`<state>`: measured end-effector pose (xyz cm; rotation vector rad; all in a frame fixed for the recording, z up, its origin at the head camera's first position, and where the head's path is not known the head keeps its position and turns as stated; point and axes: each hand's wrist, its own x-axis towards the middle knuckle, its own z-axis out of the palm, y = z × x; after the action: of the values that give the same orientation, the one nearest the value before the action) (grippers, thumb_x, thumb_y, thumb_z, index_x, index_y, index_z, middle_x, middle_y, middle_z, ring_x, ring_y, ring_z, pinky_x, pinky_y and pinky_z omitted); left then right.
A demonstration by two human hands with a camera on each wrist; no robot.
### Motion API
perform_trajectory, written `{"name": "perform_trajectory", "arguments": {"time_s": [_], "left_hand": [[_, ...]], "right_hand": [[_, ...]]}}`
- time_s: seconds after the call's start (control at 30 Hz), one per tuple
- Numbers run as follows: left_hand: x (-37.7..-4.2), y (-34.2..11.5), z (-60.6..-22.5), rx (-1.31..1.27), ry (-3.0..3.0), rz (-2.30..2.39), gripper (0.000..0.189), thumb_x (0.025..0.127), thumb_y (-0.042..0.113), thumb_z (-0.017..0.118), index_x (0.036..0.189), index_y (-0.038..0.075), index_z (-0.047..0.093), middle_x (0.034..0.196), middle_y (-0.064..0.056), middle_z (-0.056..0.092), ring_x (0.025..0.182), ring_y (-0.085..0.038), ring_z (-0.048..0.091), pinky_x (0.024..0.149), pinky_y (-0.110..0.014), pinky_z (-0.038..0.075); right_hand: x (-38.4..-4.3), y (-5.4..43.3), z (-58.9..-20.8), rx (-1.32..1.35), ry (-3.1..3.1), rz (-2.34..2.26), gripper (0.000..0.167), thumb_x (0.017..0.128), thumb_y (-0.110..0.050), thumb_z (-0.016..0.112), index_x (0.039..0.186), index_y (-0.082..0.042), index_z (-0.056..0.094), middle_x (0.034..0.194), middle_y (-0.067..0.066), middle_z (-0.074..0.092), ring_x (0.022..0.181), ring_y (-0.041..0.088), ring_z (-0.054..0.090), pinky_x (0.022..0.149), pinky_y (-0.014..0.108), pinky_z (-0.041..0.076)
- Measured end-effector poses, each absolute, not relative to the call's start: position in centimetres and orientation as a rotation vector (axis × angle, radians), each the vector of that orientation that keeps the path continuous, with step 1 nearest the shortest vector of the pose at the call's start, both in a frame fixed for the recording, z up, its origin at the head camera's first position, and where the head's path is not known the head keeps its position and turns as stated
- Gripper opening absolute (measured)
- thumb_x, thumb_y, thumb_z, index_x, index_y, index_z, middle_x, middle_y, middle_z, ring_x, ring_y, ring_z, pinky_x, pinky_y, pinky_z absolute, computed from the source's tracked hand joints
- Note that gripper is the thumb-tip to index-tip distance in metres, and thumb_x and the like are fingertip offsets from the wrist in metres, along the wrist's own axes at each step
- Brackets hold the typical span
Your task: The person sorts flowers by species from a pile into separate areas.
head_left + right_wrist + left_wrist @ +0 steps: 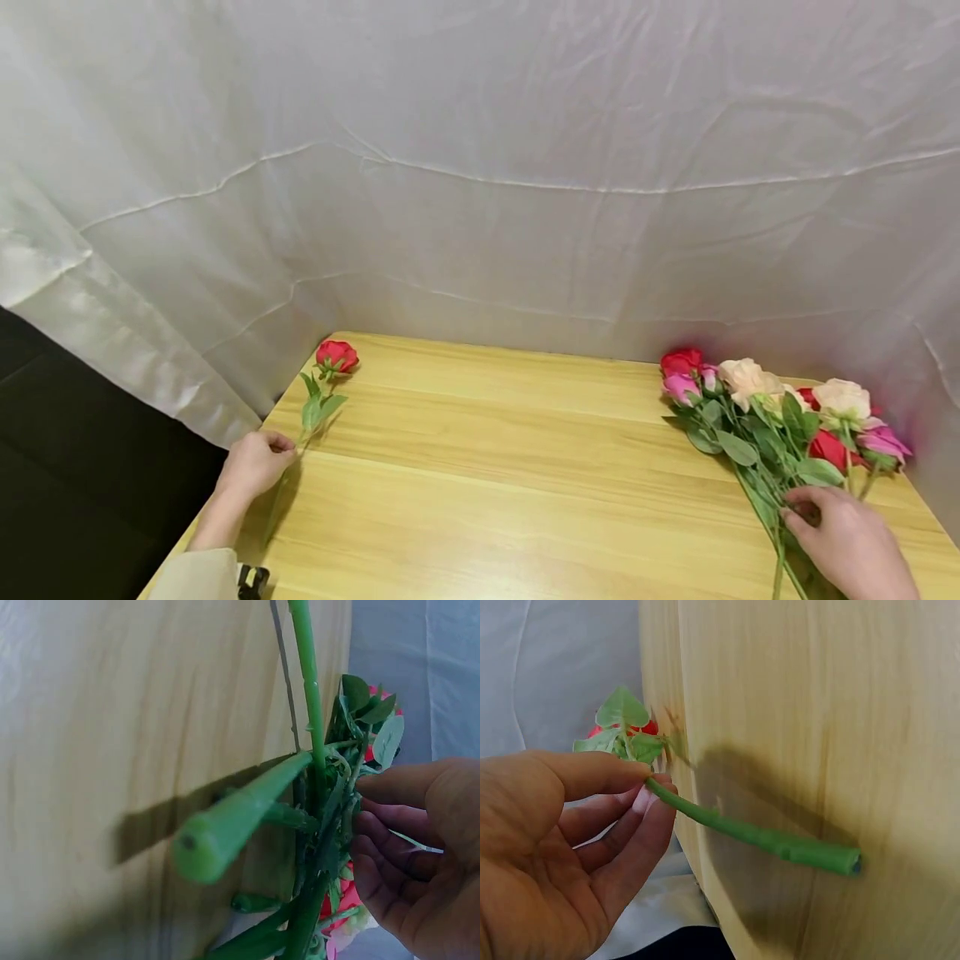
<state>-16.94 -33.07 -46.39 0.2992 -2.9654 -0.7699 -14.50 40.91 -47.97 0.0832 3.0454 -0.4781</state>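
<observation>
Near the table's left edge lies an artificial red rose (337, 357) with green leaves. My left hand (258, 462) pinches its stem (757, 834) between thumb and fingertips, the thick cut end pointing back over the wood. At the right, a bunch of artificial flowers in red, pink and cream (750, 382) lies with blooms at the back and stems toward me. Among these stems is my right hand (847, 533), fingers curled, thumb and fingertips around a stem just below the leaves (386, 739). The bunch partly hides what those fingertips hold.
The flowers lie on a light wooden table (487, 467). Pale curtain cloth (525, 242) hangs along its back and sides. A dark area (90, 450) lies beyond the left edge. Several thick stem ends (202, 847) jut out from the bunch.
</observation>
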Motion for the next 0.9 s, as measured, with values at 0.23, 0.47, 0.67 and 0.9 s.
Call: {"name": "perform_trajectory", "arguments": {"time_s": [0.23, 0.47, 0.67, 0.9], "left_hand": [[-17.2, -33.3, -46.5, 0.313, -2.981, -0.766, 0.016, 0.09, 0.014, 0.072, 0.097, 0.001, 0.077, 0.098, -0.018, 0.076, 0.091, -0.039, 0.069, 0.077, -0.051, 0.054], [-17.4, -33.7, -46.8, 0.301, -2.986, -0.739, 0.015, 0.09, 0.015, 0.073, 0.094, 0.002, 0.078, 0.102, -0.021, 0.075, 0.091, -0.042, 0.069, 0.075, -0.051, 0.054], [-17.6, -34.3, -47.3, 0.286, -3.018, -0.696, 0.016, 0.09, 0.013, 0.071, 0.096, 0.001, 0.079, 0.106, -0.025, 0.074, 0.096, -0.051, 0.067, 0.079, -0.056, 0.053], [-18.0, -34.5, -47.3, 0.284, -3.021, -0.659, 0.018, 0.09, 0.012, 0.069, 0.099, 0.0, 0.079, 0.11, -0.028, 0.072, 0.101, -0.055, 0.065, 0.083, -0.061, 0.052]], "right_hand": [[-14.9, 41.0, -48.5, 0.086, 3.019, -0.473, 0.024, 0.089, -0.011, 0.077, 0.102, 0.007, 0.069, 0.082, 0.004, 0.069, 0.074, 0.027, 0.066, 0.067, 0.053, 0.053], [-14.9, 41.0, -48.9, -0.044, 3.119, -0.443, 0.017, 0.086, -0.006, 0.078, 0.099, 0.003, 0.072, 0.082, 0.005, 0.069, 0.07, 0.024, 0.064, 0.063, 0.05, 0.053], [-14.8, 40.5, -48.9, -0.076, 3.177, -0.391, 0.012, 0.085, -0.005, 0.079, 0.095, 0.0, 0.074, 0.091, 0.019, 0.07, 0.081, 0.041, 0.067, 0.069, 0.059, 0.054], [-14.9, 40.4, -48.7, -0.047, 3.156, -0.365, 0.012, 0.087, -0.009, 0.078, 0.094, 0.001, 0.076, 0.094, 0.022, 0.069, 0.087, 0.049, 0.066, 0.072, 0.062, 0.053]]}}
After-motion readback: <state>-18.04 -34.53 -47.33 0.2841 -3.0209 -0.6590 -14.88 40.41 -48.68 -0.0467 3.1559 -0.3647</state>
